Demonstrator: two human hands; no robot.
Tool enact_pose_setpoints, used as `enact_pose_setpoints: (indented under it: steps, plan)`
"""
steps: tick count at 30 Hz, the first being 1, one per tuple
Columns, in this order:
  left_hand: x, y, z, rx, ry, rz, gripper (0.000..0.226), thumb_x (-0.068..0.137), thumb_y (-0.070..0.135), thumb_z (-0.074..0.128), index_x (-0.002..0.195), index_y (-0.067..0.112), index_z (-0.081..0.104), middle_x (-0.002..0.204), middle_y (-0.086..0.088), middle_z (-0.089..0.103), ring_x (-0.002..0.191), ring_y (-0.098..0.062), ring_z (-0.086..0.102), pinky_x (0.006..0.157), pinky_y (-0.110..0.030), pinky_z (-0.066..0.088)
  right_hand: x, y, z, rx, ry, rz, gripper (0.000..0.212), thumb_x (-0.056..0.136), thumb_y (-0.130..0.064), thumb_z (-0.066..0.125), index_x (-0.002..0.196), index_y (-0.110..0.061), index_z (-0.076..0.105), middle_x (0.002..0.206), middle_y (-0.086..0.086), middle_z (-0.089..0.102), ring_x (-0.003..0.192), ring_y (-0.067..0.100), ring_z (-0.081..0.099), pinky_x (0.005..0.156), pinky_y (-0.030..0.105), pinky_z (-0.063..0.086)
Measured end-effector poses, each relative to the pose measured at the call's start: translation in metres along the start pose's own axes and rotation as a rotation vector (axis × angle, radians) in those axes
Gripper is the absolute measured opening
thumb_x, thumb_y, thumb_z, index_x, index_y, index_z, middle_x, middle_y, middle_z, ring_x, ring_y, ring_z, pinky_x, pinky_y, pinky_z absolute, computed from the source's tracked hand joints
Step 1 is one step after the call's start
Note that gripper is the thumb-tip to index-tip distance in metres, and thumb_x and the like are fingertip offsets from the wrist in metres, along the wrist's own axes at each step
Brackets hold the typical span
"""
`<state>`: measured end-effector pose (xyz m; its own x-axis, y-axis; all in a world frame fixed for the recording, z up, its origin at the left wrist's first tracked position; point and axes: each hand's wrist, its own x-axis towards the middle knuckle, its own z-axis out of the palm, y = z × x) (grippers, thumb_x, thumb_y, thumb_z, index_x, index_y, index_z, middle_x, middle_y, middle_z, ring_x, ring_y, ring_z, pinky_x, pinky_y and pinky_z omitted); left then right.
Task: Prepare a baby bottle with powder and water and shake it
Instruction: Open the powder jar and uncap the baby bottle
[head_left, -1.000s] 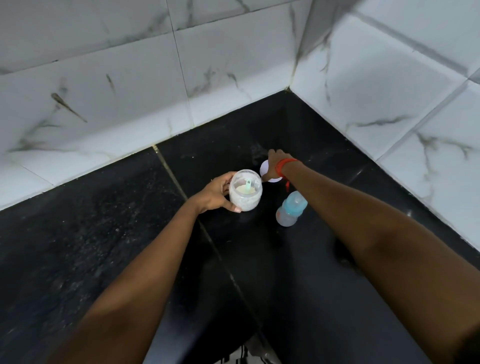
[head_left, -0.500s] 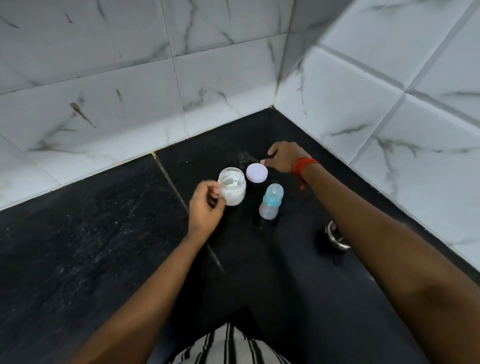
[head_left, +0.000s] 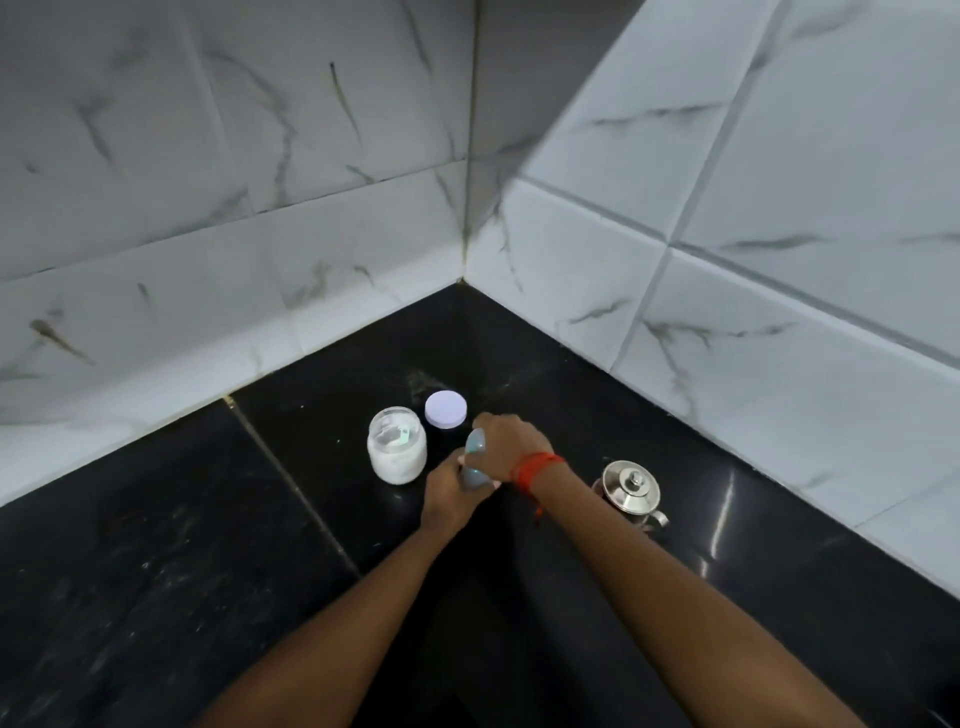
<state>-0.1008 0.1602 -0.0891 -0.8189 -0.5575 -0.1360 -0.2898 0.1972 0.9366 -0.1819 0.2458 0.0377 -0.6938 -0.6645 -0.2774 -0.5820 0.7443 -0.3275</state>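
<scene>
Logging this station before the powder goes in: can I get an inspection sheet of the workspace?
Surface: black stone counter, faint pale specks.
Job's things: open powder jar, scoop inside; lilac lid lying behind it; baby bottle between both hands.
Clutter: lidded steel pot, contents hidden.
Hands: left hand grips the bottle's body; right hand grips its top.
Cables: nothing seen.
Surroundings: white marbled wall tiles, corner.

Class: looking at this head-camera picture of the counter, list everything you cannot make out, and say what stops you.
Head view, baby bottle: mostly covered by the left hand and right hand; whether it is capped or filled cannot be told.
Head view, steel pot: its own lid hides the contents.
Head view, powder jar: the pale item inside is too blurred to name.
</scene>
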Motion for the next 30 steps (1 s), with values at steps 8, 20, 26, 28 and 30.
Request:
enact_pose_setpoints:
  steps: [8, 20, 26, 28, 30]
  plan:
    - [-0.004, 0.01, -0.009, 0.032, 0.091, 0.152, 0.046, 0.069, 0.028, 0.086, 0.11, 0.026, 0.067, 0.105, 0.007, 0.071, 0.094, -0.007, 0.069, 0.084, -0.023, 0.055, -0.014, 0.009, -0.012, -0.057, 0.217, 0.042, 0.063, 0.086, -0.069, 0.055, 0.116, -0.013, 0.058, 0.114, 0.015, 0.068, 0.104, 0.038, 0.065, 0.082, 0.04, 0.049]
    - [-0.029, 0.003, -0.024, -0.05, -0.092, 0.109, 0.05, 0.077, 0.02, 0.091, 0.121, 0.024, 0.068, 0.117, 0.008, 0.074, 0.108, -0.008, 0.071, 0.1, -0.039, 0.058, -0.034, -0.002, -0.126, 0.095, 0.446, -0.377, 0.042, 0.08, -0.054, 0.067, 0.111, -0.026, 0.064, 0.101, 0.003, 0.064, 0.091, 0.02, 0.063, 0.085, 0.031, 0.05]
    - [-0.02, 0.018, -0.029, -0.064, -0.091, 0.145, 0.053, 0.075, 0.021, 0.092, 0.123, 0.024, 0.068, 0.117, 0.009, 0.075, 0.109, -0.007, 0.071, 0.1, -0.036, 0.058, -0.001, 0.023, -0.099, 0.081, 0.337, -0.092, 0.051, 0.082, -0.04, 0.074, 0.121, -0.014, 0.054, 0.114, 0.01, 0.066, 0.1, 0.028, 0.062, 0.077, 0.028, 0.04]
    - [-0.018, 0.02, -0.032, -0.049, -0.092, 0.152, 0.055, 0.075, 0.022, 0.092, 0.124, 0.025, 0.068, 0.118, 0.01, 0.074, 0.111, -0.007, 0.07, 0.1, -0.034, 0.057, 0.011, 0.029, -0.08, 0.059, 0.283, -0.037, 0.049, 0.083, -0.031, 0.074, 0.123, -0.012, 0.054, 0.12, 0.014, 0.063, 0.108, 0.032, 0.062, 0.08, 0.031, 0.044]
    - [-0.014, 0.02, -0.036, -0.041, -0.088, 0.159, 0.058, 0.074, 0.024, 0.093, 0.125, 0.023, 0.068, 0.118, 0.009, 0.074, 0.111, -0.008, 0.07, 0.1, -0.035, 0.057, 0.025, 0.034, -0.059, 0.045, 0.235, 0.03, 0.044, 0.086, -0.025, 0.071, 0.126, -0.012, 0.055, 0.124, 0.017, 0.06, 0.112, 0.035, 0.061, 0.089, 0.037, 0.048]
